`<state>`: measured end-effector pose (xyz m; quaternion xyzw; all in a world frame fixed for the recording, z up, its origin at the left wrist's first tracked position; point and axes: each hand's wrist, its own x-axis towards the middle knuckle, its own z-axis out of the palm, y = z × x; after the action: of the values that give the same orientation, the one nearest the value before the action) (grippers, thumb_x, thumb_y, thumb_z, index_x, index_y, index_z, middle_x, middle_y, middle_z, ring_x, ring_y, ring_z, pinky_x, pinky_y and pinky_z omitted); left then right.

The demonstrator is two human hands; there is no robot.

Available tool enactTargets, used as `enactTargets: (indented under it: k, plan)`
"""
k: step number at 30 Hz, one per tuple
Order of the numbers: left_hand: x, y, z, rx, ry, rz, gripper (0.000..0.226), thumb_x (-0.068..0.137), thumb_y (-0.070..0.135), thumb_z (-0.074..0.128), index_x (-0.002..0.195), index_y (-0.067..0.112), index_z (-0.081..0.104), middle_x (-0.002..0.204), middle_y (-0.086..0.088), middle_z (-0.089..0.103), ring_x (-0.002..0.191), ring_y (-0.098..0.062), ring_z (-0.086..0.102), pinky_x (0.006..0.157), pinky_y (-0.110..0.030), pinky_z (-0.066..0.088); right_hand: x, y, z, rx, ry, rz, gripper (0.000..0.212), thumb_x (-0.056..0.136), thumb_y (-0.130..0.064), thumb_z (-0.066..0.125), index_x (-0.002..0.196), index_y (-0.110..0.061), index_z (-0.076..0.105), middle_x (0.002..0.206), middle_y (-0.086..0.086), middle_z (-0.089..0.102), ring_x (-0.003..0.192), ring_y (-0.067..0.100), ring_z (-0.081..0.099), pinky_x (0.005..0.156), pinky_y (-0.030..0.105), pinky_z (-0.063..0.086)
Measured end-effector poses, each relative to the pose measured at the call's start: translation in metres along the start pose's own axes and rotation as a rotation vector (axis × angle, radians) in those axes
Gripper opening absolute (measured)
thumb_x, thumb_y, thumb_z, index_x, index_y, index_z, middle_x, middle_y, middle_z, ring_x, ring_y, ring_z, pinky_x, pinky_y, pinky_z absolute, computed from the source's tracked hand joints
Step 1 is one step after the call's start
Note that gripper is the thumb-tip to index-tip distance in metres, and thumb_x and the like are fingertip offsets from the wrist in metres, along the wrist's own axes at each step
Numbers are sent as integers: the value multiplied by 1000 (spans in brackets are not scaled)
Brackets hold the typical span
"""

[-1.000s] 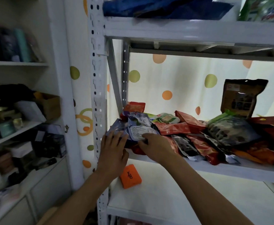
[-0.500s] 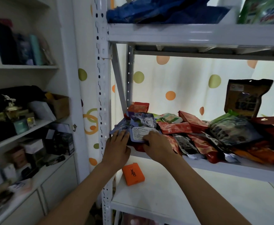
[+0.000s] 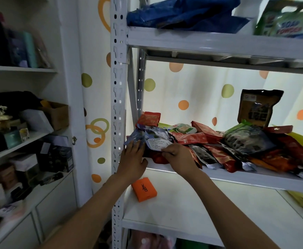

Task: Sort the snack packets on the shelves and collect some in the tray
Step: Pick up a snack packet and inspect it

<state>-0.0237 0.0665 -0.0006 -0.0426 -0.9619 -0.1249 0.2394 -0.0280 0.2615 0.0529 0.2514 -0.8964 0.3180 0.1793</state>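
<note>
Head view: my two hands are on one bluish snack packet [image 3: 154, 139] at the left end of the white metal shelf [image 3: 237, 177]. Left hand [image 3: 132, 159] lies flat-fingered against it; right hand [image 3: 178, 155] pinches its edge. One orange box [image 3: 143, 189] sits below, before a dotted curtain [image 3: 192, 90].

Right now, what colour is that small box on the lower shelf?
Orange, with a dark mark on top; the small box shows in the head view.

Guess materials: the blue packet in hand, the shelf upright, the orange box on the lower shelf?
Blue packet: thin plastic or foil film, glossy; it crinkles and glints, printed label on it. Shelf upright: white-painted metal, probably steel, judging by its punched slots. Orange box: matte, crisp edges; likely cardboard, though plastic is possible.
</note>
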Motion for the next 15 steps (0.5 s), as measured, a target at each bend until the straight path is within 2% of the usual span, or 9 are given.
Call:
enactTargets:
  k: [2,4,7,9,11,12,15]
  plan:
    - [-1,0,0,8,50,15,69,86,37,34,153,21,25,158,-5,27,147,-28,15,118,-51,21,-3,-4,-2,9,21,26,24,92,-12,63,114,-11,73,116,8,69,107,23,61,83,21,41]
    - [-5,2,-2,-50,173,63,63,87,35,31,148,21,37,154,-5,34,145,-28,23,118,-51,20,-8,-10,-2,5,49,33,24,93,-11,62,114,-11,73,117,6,70,107,22,61,80,19,39]
    - [-18,11,-7,-374,349,73,45,91,30,32,126,17,58,139,0,49,134,-21,39,112,-39,34,-19,-21,-3,66,127,32,24,93,-8,60,112,-11,75,114,4,72,102,17,64,77,15,43]
    - [-33,20,-12,-631,390,23,29,91,22,39,107,14,62,118,2,55,114,-15,49,96,-25,43,-29,-30,-1,99,189,46,23,93,-4,60,110,-10,75,110,5,73,95,14,64,75,5,41]
    - [-47,25,-12,-868,349,-71,18,94,16,44,98,14,61,107,2,57,102,-14,53,86,-17,42,-40,-40,2,134,228,84,23,93,-4,61,111,-8,74,109,4,73,95,12,63,75,0,39]
    - [-53,28,-13,-989,294,-156,16,96,15,45,99,16,61,107,2,58,102,-15,54,87,-16,42,-46,-45,2,159,242,103,23,93,-4,61,112,-8,74,110,3,73,96,10,62,77,-1,39]
    - [-59,28,-12,-1443,48,-459,16,100,20,46,106,15,60,111,-5,60,107,-24,56,88,-31,49,-63,-61,8,214,293,162,23,94,-8,61,112,-10,74,108,-3,72,98,6,63,81,-1,41]
